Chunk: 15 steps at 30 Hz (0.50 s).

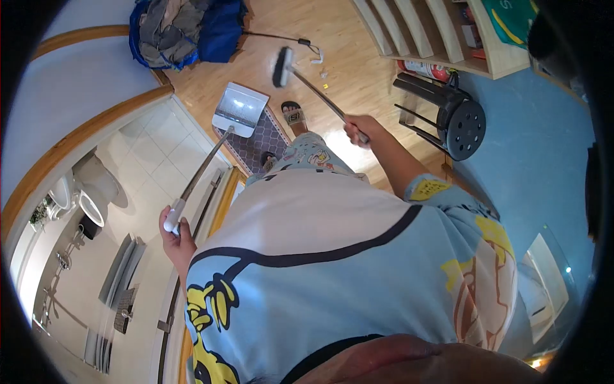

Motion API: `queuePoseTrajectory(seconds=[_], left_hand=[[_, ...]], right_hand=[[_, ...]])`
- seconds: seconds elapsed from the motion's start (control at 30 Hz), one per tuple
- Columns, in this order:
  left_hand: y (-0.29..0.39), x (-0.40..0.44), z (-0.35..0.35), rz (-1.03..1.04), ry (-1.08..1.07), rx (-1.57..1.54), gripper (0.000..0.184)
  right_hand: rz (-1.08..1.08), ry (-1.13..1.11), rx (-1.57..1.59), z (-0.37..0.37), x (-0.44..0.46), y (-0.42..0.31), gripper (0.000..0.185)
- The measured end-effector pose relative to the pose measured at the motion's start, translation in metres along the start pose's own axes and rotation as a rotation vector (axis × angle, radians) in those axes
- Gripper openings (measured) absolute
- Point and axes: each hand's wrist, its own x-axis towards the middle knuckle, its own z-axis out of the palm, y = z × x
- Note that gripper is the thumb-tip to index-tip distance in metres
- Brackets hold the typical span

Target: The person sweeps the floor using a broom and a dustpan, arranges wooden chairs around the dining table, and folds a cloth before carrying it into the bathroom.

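Observation:
My left hand (175,233) is closed round the white grip of a long-handled dustpan (240,102). The dustpan's grey pan lies partly over a dark patterned mat (248,150), its mouth toward the wood floor. In my right hand (364,130) is the upper end of a broom handle. The broom (320,96) reaches forward and left, and its black-and-white head (282,68) is right of the dustpan, apart from it. Small yellow bits (325,86) are on the floor right of the broom head. Whether the bristles touch the floor, I cannot tell.
A blue bag with grey cloth (169,32) sits at the far left, with a cord (275,37) trailing from it. At the right are a black stool (464,130) and a wooden shelf unit (492,54). A bathroom doorway with a toilet (94,206) is on the left.

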Motion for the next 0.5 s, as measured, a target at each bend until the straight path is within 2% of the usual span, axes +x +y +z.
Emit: queuePoseTrajectory(seconds=[0.13,0.2,0.27,0.33,0.4,0.47,0.5], left_hand=[[0.019,0.037,0.005,-0.024,-0.083,0.020,0.039],[0.024,0.058,0.008,0.167,-0.125,0.100,0.037],[0.029,0.080,0.009,0.173,-0.137,0.148,0.036],[0.018,0.107,0.012,0.243,-0.244,0.185,0.037],[0.004,0.133,0.018,0.234,-0.263,0.224,0.038],[0.001,0.162,0.021,0.457,-0.238,0.344,0.039],[0.010,0.170,0.020,0.440,-0.242,0.406,0.040]], right_hand=[[-0.016,0.030,0.107,-0.010,-0.078,0.009,0.021],[-0.035,-0.023,0.156,-0.011,-0.118,0.008,0.018],[-0.075,-0.064,0.185,0.004,-0.156,0.001,0.017],[-0.217,-0.074,-0.022,0.022,-0.183,-0.005,0.014],[-0.287,-0.105,-0.075,0.032,-0.185,-0.016,0.009],[-0.371,-0.129,-0.163,0.052,-0.173,-0.039,0.017],[-0.426,-0.026,-0.320,0.055,-0.157,-0.051,0.028]])
